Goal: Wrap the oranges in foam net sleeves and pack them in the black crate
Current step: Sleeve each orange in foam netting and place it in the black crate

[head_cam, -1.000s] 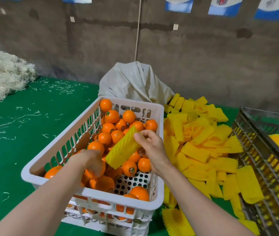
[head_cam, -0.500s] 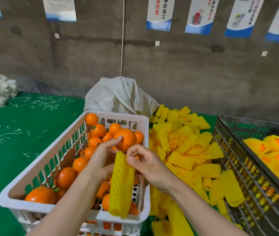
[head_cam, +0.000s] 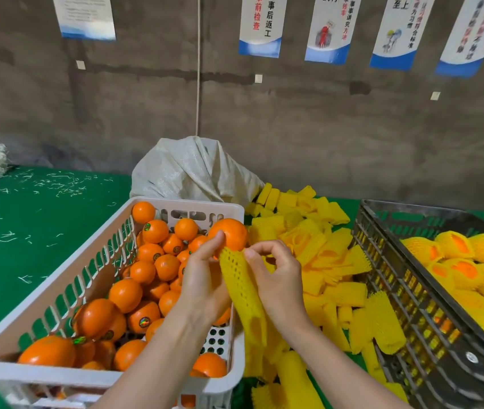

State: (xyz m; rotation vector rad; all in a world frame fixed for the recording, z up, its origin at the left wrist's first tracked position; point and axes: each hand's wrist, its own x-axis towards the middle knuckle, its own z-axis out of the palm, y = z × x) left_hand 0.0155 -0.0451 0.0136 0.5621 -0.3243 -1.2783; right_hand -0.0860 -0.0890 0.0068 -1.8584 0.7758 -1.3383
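1. Your left hand [head_cam: 202, 284] pinches an orange [head_cam: 230, 233] at mid-frame, and your right hand [head_cam: 279, 278] pinches the mouth of a foam sleeve [head_cam: 242, 290] touching the fruit.
2. Stretch that mouth wide, then push the orange in squarely.
3. The white basket [head_cam: 87, 376] holds bare oranges [head_cam: 125, 293]. The black crate [head_cam: 397, 290], at right, holds wrapped oranges [head_cam: 453, 246]. Spare sleeves [head_cam: 323, 261] lie between them on the surface.
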